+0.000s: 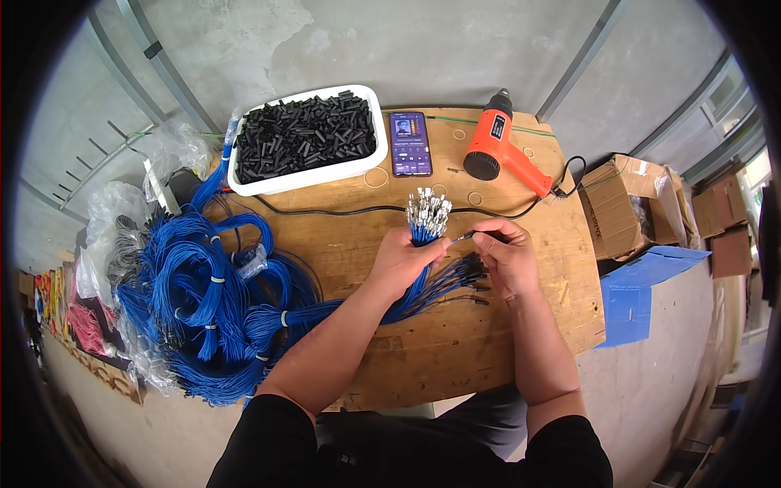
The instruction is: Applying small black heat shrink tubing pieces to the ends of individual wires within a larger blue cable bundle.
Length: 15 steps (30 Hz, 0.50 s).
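Note:
My left hand (pixel 404 259) is closed around a bundle of blue wires (pixel 421 234) whose silvery metal terminals (pixel 428 210) stick up above the fist. Close beside it, my right hand (pixel 506 254) pinches a small black sleeve (pixel 475 235) at the end of one wire, between thumb and fingers. Below the hands, several wire ends with black sleeves (pixel 468 272) fan out over the wooden table (pixel 455 358). The wires run back left to a big heap of coiled blue wire (pixel 215 301), tied in places with pale bands.
At the back stands a white tub (pixel 305 180) full of short black tubes. Next to it lie a phone (pixel 411 145) and an orange heat gun (pixel 500 146), its black cable crossing the table. Rubber bands (pixel 376 177) lie scattered. Cardboard boxes (pixel 618 207) stand right; plastic bags (pixel 110 220) hang left.

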Motion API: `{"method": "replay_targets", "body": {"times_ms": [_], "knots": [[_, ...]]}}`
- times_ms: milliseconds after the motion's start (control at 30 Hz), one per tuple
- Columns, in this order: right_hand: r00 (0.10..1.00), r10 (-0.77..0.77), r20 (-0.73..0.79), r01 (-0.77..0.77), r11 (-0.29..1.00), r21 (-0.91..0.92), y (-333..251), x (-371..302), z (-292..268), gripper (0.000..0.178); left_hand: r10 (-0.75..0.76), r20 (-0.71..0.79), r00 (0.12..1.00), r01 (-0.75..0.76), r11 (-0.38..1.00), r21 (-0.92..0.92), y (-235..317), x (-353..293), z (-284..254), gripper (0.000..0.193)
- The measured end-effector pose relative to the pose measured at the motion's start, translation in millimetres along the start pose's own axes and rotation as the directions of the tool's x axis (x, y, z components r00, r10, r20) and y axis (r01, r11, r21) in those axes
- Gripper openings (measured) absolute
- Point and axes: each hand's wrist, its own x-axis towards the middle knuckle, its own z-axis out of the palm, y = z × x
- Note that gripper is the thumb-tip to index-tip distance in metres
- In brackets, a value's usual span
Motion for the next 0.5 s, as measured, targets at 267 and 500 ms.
{"method": "replay_targets", "body": {"times_ms": [267,500], "knots": [[0.972,0.208,0.114,-0.23,0.94,0.25,-7,3,-5,0.016,0.036,0.026,0.999,-0.037,0.998,0.051,-1,1,-2,0.019],[0.962,0.235,0.142,-0.264,0.932,0.249,-1,5,-9,0.017,-0.003,0.013,1.0,0.001,0.995,0.099,3,0,0,0.019]]}}
